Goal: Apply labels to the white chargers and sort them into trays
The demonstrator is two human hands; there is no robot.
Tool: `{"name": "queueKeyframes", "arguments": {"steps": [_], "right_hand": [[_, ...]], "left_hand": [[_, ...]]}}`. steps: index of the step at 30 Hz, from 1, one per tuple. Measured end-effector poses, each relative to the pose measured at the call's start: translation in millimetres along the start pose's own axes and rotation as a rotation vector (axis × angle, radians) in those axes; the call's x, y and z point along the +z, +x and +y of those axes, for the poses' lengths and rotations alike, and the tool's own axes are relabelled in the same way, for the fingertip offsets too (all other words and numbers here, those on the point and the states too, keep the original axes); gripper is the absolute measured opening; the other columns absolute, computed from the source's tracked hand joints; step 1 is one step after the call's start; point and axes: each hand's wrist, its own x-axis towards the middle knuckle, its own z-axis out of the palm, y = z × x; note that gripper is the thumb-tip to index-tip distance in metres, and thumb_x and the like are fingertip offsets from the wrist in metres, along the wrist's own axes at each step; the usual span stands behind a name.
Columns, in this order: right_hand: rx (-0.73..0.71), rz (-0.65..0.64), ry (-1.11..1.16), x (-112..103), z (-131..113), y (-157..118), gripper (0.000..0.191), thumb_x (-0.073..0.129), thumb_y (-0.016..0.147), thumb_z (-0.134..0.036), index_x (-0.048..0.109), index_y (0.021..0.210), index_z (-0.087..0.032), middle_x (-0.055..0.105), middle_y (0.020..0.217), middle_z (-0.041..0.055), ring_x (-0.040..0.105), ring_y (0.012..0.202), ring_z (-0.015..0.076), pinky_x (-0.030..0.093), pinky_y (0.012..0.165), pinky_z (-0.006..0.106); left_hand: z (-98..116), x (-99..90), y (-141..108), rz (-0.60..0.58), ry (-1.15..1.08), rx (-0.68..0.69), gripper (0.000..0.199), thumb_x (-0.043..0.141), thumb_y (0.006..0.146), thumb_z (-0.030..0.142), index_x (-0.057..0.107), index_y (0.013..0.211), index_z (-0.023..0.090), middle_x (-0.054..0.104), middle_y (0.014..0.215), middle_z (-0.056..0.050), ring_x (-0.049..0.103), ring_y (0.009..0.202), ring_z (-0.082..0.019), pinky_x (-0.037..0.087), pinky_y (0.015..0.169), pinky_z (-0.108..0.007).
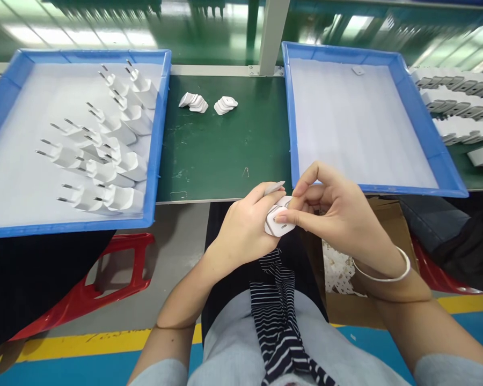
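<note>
The left hand (245, 228) holds a small white plug piece (279, 221) just in front of the near edge of the green desk (221, 155), over the person's lap. Its fingers are curled around the piece and its grip is pinching it from the left side. The right hand (338, 214) touches the same piece from the other side, with the thumb and a fingertip pressed on its top. So both hands have the piece between them. A thin grey sticker-like bit (274, 187) pokes up just above the left thumb; what it is cannot be told. The right wrist wears a silver bangle (386, 273). On the desk to the left sits a blue tray (159, 134) with many white plugs (104, 155) lying in rows, their metal pins pointing left. On the right sits another blue tray (292, 123) with a white sheet inside and one tiny white bit (358, 70) near its far edge. Between the trays, far back on the desk, lie two small heaps of white caps (208, 103). Beside the right arm, below the desk, a brown cardboard box (346, 305) holds white parts.
</note>
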Motion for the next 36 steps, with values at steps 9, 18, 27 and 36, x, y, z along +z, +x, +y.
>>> {"name": "queueKeyframes", "arguments": {"steps": [9,18,27,36], "right_hand": [[-0.002,-0.047,-0.048,-1,-1,2,0.039,0.083,0.079,-0.028,0.045,0.086,-0.023,0.064,0.061,-0.0067,0.055,0.052,0.0108,0.039,0.048,0.023],[0.001,-0.094,-0.157,-3,-4,4,0.038,0.081,0.081,-0.032,0.044,0.085,-0.023,0.058,0.055,-0.0087,0.044,0.048,0.008,0.033,0.046,0.021],[-0.041,-0.041,-0.043,-7,-3,-4,0.032,0.081,0.083,-0.036,0.052,0.092,-0.024,0.053,0.054,-0.009,0.046,0.046,0.0099,0.036,0.045,0.024],[-0.202,0.148,0.126,-1,14,-15,0.029,0.077,0.086,-0.024,0.063,0.111,-0.028,0.062,0.115,0.0037,0.061,0.112,0.0215,0.053,0.097,0.035]], "left_hand": [[0,0.2,0,-0.006,0.052,-0.002,0.039,0.063,0.083,0.013,0.063,0.121,0.015,0.066,0.131,-0.013,0.071,0.11,-0.025,0.063,0.088,-0.038],[1,3.2,-5,0.029,0.107,0.026,0.036,0.062,0.085,0.014,0.062,0.121,0.015,0.067,0.129,-0.012,0.072,0.106,-0.024,0.064,0.085,-0.035],[-6,7.5,-3,0.104,-0.114,0.088,0.04,0.074,0.081,0.017,0.066,0.12,0.018,0.07,0.126,-0.011,0.069,0.116,-0.023,0.06,0.098,-0.035],[-3,3.9,-1,0.12,-0.249,0.083,0.039,0.077,0.081,0.019,0.068,0.118,0.02,0.072,0.124,-0.01,0.069,0.116,-0.024,0.058,0.101,-0.04]]}}
